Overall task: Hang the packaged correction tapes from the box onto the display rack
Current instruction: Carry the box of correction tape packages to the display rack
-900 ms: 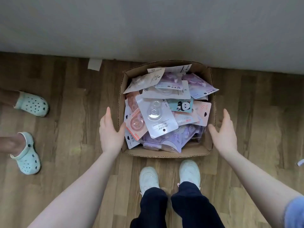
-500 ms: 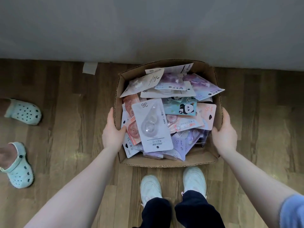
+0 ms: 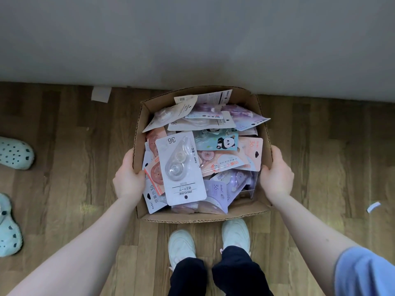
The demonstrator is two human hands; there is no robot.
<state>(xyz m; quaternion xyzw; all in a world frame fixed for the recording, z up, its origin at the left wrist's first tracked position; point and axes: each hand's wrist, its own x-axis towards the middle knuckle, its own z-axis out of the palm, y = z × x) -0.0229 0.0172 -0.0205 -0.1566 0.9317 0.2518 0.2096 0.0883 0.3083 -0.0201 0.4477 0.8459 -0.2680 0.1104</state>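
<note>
Fingers of the left hand [image 3: 128, 178] and right hand [image 3: 277, 178] curl round opposite walls of the cardboard box [image 3: 205, 214], correction tapes [image 3: 181, 167] heaped between them, above the floor.

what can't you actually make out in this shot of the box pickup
Head view only:
- Display rack: not in frame.
- Lower packs in the cardboard box: buried under the top packaged correction tapes; count unknown.
- Fingers of left hand and right hand: mostly hidden behind the box walls.
- Whether the box has left the floor: unclear.
- Teal clogs: cut by the left edge.
</note>
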